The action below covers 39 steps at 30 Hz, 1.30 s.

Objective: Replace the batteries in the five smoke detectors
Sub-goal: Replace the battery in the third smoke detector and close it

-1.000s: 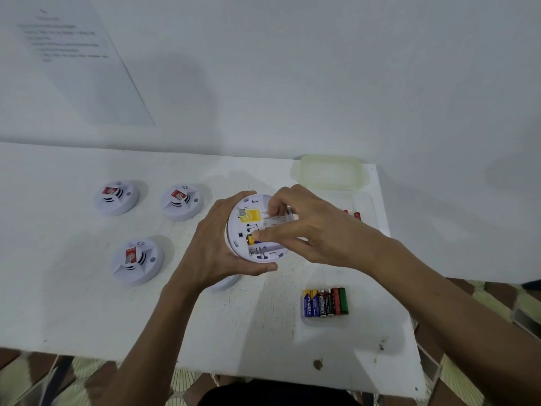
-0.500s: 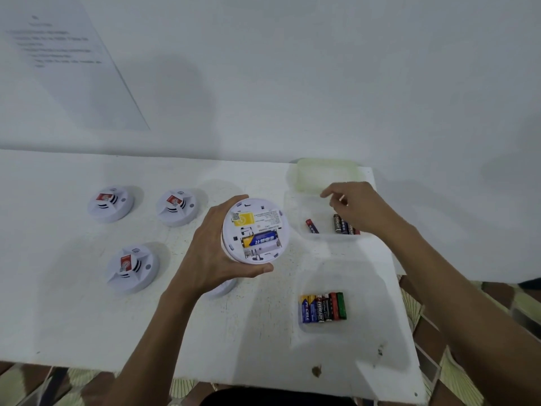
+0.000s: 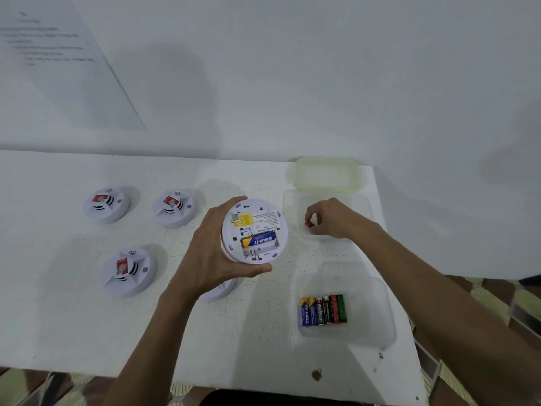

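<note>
Hands work over a white table (image 3: 87, 332). The left hand (image 3: 210, 253) curls its fingers and thumb round the rim of a round white smoke detector (image 3: 254, 231) and holds it above the table with its back facing up, probably so the open battery bay faces the person. The right hand (image 3: 330, 218) reaches into a clear tray (image 3: 289, 200) just right of the detector, and its fingertips pinch a small red-ended battery (image 3: 308, 223), likely chosen for the empty slot.

The detector's back shows a yellow label, fine print and one blue-and-yellow cell (image 3: 259, 240) lying across the bay. The slot beside it looks bare.

A pale green lid (image 3: 326, 174) lies behind the tray. Nearer the person, a second clear tub (image 3: 380, 317) holds a neat row of assorted batteries (image 3: 323, 310). Three more detectors (image 3: 106, 205) (image 3: 174, 208) (image 3: 128, 271) sit face up to the left, each with a red tag. A fifth (image 3: 222, 290) lies partly hidden under the left hand.
</note>
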Tool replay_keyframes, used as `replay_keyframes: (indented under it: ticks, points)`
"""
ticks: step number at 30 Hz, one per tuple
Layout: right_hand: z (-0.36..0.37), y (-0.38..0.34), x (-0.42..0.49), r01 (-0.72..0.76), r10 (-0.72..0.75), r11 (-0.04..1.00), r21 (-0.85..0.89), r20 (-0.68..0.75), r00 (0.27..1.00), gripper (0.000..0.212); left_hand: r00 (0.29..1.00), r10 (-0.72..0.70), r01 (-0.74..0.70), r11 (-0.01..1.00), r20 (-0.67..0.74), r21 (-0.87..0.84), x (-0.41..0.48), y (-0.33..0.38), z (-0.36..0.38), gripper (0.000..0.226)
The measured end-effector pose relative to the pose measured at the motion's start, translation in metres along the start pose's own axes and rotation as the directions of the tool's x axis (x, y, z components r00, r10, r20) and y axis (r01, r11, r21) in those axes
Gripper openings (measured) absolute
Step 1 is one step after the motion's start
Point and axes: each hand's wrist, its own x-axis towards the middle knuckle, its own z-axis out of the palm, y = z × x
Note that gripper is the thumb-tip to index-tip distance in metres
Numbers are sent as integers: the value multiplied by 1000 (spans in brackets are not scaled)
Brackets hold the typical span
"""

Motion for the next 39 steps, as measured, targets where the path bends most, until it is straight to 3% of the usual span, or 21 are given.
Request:
replay_keyframes:
  ticks: [3,7,11,15,22,28,30,33,39]
  points:
    - [-1,4,-5,-16,24,990,141,-57,998,16,1000,13,-13,1000,7,3,0,0,0,84]
    - [-9,-11,-32,47,78,909,414,-279,957,20,1000,28,-28,1000,-2,2,1,1,0,83]
    - [-15,-55,-75,250,133,736,629,-497,858,20,1000,12,-12,1000,-10,6,1,-2,1,85]
    - [-12,-101,-114,404,137,558,725,-561,816,21,999,33,-33,999,-25,27,2,2,0,80]
    - [12,-124,-125,387,120,642,661,-586,802,12,992,91,-80,990,-92,118,3,4,0,88]
    - [18,-130,-121,360,142,696,622,-610,779,18,984,146,-134,984,-102,121,2,-1,4,83]
    - [21,-133,-121,379,156,672,637,-621,768,14,976,186,-175,979,-111,102,1,-4,5,70]
    - [24,-136,-122,406,175,597,691,-607,775,12,965,225,-215,973,-135,80,2,-5,5,67]
    - [30,-131,-118,501,79,676,540,-729,680,14,959,210,-195,976,-192,95,5,-4,2,67]
